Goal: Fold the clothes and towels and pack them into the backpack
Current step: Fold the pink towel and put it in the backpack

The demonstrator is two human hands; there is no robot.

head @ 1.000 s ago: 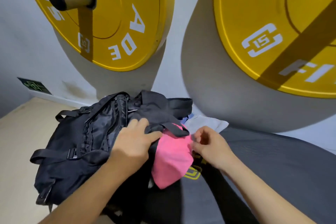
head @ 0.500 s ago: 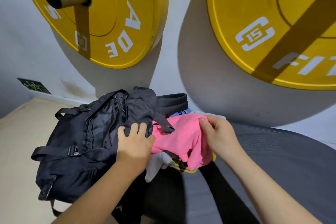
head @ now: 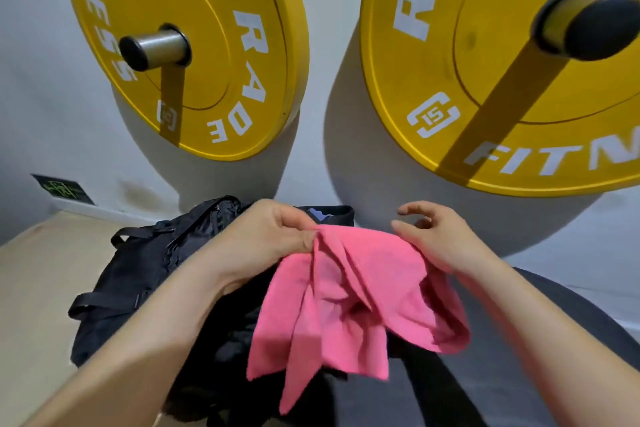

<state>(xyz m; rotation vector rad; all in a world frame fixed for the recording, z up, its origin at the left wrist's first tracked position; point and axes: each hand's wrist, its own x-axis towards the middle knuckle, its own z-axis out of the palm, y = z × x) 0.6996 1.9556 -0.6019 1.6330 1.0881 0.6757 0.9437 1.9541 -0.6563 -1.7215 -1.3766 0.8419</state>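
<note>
A pink towel (head: pixel 349 302) hangs crumpled in the middle of the view, lifted above the bench. My left hand (head: pixel 266 243) pinches its upper left edge between thumb and fingers. At the towel's upper right edge is my right hand (head: pixel 436 243); its thumb and lower fingers lie in the cloth while its upper fingers curl loosely in the air. The black backpack (head: pixel 138 274) lies on its side to the left, partly behind my left forearm. A bit of light blue cloth (head: pixel 317 213) shows behind my left hand.
Two yellow weight plates (head: pixel 207 45) (head: pixel 485 80) hang on pegs on the white wall right behind. A dark grey padded surface (head: pixel 561 340) lies under my right arm. Beige floor (head: pixel 31 288) spreads to the left.
My left hand has left the backpack and taken the pink towel's edge. Both hands have lifted the towel up and spread it wider. The camera has tilted up.
</note>
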